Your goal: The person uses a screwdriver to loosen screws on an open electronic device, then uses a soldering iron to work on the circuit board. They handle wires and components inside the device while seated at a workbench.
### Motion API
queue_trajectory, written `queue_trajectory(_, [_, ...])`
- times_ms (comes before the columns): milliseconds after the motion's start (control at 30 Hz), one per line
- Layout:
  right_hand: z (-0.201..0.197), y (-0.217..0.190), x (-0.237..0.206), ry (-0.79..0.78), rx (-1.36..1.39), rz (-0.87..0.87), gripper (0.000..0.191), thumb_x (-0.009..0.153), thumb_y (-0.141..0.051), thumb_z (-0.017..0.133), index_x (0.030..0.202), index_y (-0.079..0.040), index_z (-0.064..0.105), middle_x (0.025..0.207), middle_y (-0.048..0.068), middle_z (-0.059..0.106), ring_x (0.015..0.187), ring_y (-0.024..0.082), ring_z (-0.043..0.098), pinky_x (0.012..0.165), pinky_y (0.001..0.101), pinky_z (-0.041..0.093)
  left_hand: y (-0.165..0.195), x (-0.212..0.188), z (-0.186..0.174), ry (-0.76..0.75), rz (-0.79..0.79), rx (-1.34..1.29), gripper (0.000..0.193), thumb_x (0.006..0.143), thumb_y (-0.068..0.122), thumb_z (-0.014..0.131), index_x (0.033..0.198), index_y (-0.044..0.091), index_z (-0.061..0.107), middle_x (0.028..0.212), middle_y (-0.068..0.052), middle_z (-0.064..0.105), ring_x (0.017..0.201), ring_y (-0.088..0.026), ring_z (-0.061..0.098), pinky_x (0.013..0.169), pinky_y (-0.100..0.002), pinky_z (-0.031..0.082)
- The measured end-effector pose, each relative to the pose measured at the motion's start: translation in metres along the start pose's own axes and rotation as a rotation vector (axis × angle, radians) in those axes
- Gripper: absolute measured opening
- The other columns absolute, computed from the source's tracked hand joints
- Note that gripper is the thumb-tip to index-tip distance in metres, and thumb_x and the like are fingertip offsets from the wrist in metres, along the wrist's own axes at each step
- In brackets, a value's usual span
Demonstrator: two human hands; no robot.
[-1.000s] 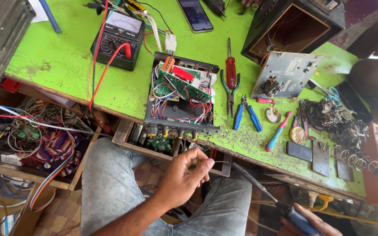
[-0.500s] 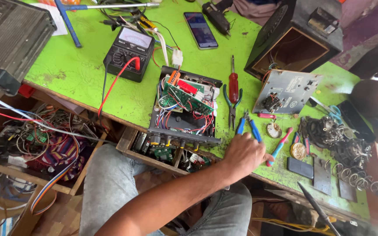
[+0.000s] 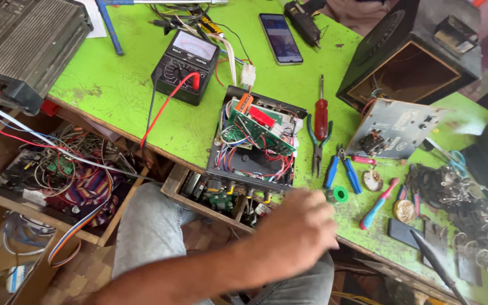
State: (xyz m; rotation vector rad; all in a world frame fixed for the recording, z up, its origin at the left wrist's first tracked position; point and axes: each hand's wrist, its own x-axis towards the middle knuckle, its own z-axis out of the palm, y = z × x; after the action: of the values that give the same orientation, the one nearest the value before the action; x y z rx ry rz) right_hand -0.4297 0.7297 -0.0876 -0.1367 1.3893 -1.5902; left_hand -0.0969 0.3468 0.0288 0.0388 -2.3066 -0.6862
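On the green workbench [image 3: 125,90] your left hand [image 3: 300,226], blurred so its grip can't be told, hovers at the edge beside the opened amplifier chassis [image 3: 252,141], near the blue-handled pliers [image 3: 343,172] laid within reach.

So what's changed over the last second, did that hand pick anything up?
The left hand rose from the lap to the table edge by the blue-handled pliers, then slid back toward the opened amplifier chassis; it is blurred and looks empty. The multimeter, phone and red screwdriver stayed put.
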Motion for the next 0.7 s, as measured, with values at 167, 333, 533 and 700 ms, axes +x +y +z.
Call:
queue_trajectory(167, [0.029, -0.011, 0.012, 0.021, -0.092, -0.061, 0.045, 0.102, -0.02, 0.053, 0.142, 0.0, 0.055, 0.15, 0.041, 0.049, 0.142, 0.053, 0.049, 0.114, 0.0596, 0.043, -0.114, 0.043, -0.102, -0.111, -0.054, 0.242, 0.042, 0.072, 0.03, 0.086, 0.1, 0.002, 0.072, 0.105, -0.014, 0.071, 0.102, -0.032, 0.064, 0.09, -0.048, 0.049])
queue_trajectory(333, [0.058, -0.023, 0.032, 0.045, -0.244, -0.158, 0.042, 0.104, -0.019, 0.054, 0.141, 0.0, 0.057, 0.152, 0.04, 0.049, 0.143, 0.053, 0.048, 0.114, 0.0597, 0.044, -0.178, 0.084, -0.119, -0.661, -0.13, 0.084, 0.058, 0.061, 0.028, 0.094, 0.113, 0.011, 0.072, 0.113, -0.008, 0.071, 0.113, -0.028, 0.063, 0.094, -0.042, 0.05])
queue_trajectory(533, [0.092, -0.035, 0.075, -0.144, -0.681, -0.364, 0.039, 0.106, -0.019, 0.056, 0.14, 0.0, 0.058, 0.154, 0.039, 0.048, 0.145, 0.052, 0.047, 0.115, 0.0599, 0.045, -0.24, 0.116, -0.09, -0.972, -0.135, -0.077, 0.058, 0.061, 0.022, 0.092, 0.116, 0.014, 0.076, 0.111, -0.007, 0.076, 0.103, -0.025, 0.071, 0.086, -0.04, 0.055])
queue_trajectory(700, [0.147, -0.03, 0.117, -0.662, -0.869, -0.721, 0.037, 0.104, -0.019, 0.063, 0.139, -0.006, 0.057, 0.154, 0.036, 0.047, 0.146, 0.05, 0.049, 0.111, 0.0604, 0.052, -0.27, 0.13, -0.079, -1.058, -0.019, -0.224, 0.05, 0.061, 0.015, 0.087, 0.11, 0.012, 0.079, 0.101, -0.008, 0.08, 0.093, -0.022, 0.075, 0.081, -0.039, 0.057])
